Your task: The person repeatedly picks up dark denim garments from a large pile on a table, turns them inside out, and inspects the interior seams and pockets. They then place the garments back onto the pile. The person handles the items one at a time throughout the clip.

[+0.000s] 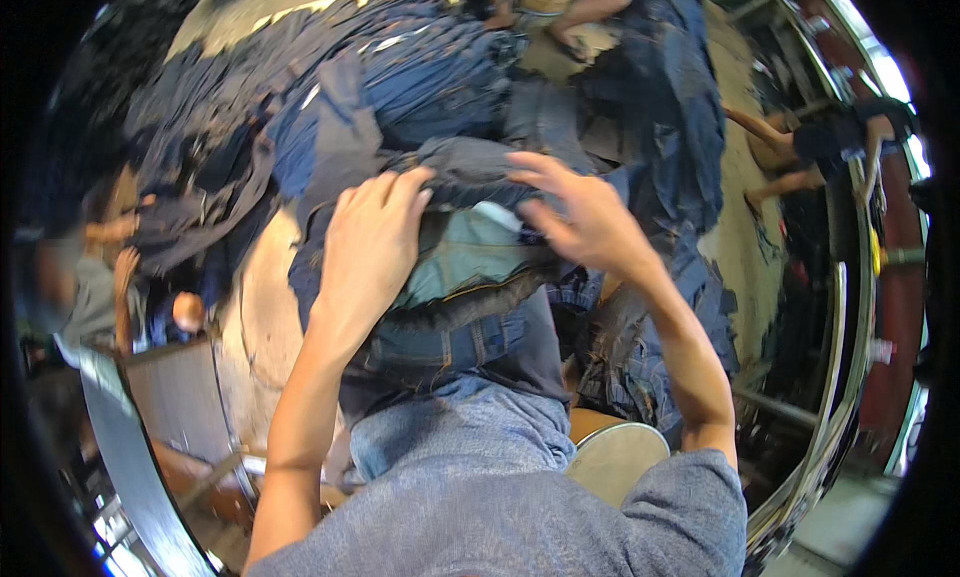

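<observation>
A pair of dark jeans (465, 312) lies across my lap, its waist spread so the pale blue-green inside (455, 255) shows. At the left end of the dark waistband (470, 192), my left hand (375, 227) is closed, fingers over the edge and thumb beneath. Across from it, my right hand (590, 217) is by the other end of the waistband, slightly blurred. Its thumb and fingers are apart, with no cloth visible between them. A small white patch (497, 217) shows inside the waist near the right thumb.
Heaps of dark and blue jeans (430, 87) cover the surface ahead. Another person's hands (125, 242) handle dark garments at the left; other people sit at the far side and stand at the right. A round seat (618, 462) is beside my right hip. Metal rails (835, 377) run along the right.
</observation>
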The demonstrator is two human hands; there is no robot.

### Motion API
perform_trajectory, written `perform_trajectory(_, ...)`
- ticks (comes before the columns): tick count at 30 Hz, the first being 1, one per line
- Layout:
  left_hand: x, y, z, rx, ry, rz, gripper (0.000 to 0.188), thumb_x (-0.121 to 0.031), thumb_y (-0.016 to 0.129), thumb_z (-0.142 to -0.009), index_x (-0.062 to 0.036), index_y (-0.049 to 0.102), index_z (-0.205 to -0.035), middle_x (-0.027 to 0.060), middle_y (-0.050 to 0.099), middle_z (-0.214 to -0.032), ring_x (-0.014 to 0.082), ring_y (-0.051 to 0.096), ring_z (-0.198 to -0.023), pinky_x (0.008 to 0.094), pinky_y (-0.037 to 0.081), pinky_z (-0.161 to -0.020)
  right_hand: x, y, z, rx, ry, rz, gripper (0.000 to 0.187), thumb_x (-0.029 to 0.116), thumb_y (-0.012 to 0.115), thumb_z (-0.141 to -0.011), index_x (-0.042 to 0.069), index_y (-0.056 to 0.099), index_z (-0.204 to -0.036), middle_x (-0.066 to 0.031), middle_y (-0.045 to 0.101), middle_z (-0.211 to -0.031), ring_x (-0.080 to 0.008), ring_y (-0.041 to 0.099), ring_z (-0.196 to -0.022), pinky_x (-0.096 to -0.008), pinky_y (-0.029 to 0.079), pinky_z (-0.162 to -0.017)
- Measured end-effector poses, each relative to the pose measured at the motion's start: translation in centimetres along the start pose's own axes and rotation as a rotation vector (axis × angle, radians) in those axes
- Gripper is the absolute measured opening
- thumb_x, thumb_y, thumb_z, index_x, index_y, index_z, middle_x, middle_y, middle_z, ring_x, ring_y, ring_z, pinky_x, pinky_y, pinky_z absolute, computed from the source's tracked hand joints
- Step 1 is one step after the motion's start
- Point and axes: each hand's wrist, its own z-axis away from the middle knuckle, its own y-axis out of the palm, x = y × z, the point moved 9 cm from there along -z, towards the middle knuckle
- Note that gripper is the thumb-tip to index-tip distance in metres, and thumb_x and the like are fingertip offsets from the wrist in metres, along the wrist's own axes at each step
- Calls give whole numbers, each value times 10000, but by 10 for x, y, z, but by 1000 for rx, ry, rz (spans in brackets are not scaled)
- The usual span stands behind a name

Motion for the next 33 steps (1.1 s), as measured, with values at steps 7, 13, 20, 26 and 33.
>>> perform_trajectory(7,-18,3,-7,121,-28,-7,266,-127,704,-1056,-64,721,-1313,148,741,-1166,355,698,-1130,457,514,-1012,15,77,-39,128,52,47,374,297,685,-1016,188,756,-1367,-240,805,-1161,-476,772,-1060,-603,613,-933)
perform_trajectory(13,-29,-43,1,-189,62,-23,542,-178,845,-966,-46,662,-1460,151,586,-1587,407,499,-1491,550,365,-1254,-64,-53,-54,-586,103,22,318,236,670,-1010,222,795,-1301,-222,804,-1168,-438,777,-1066,-569,619,-953)
perform_trajectory(20,-2,-34,20,-145,52,-62,433,-232,821,-997,-61,722,-1382,134,562,-1615,393,410,-1567,552,337,-1281,-66,-293,104,-1175,-150,649,350,-70,554,-927,16,764,-1194,-237,788,-1077,-431,761,-1078,-467,590,-957)
perform_trajectory(26,18,-7,22,-45,54,-43,332,-203,825,-987,-81,743,-1286,139,568,-1607,393,401,-1577,562,293,-1301,-36,-400,304,-1321,64,924,436,5,555,-1037,44,710,-1442,-171,804,-1192,-213,752,-1085,-355,557,-977)
perform_trajectory(33,12,14,19,36,71,43,366,-196,864,-941,-106,750,-1277,145,600,-1555,407,470,-1522,546,345,-1270,-42,-304,467,-990,416,1109,518,46,616,-993,16,663,-1508,-191,756,-1430,-370,705,-1367,-430,500,-1181)
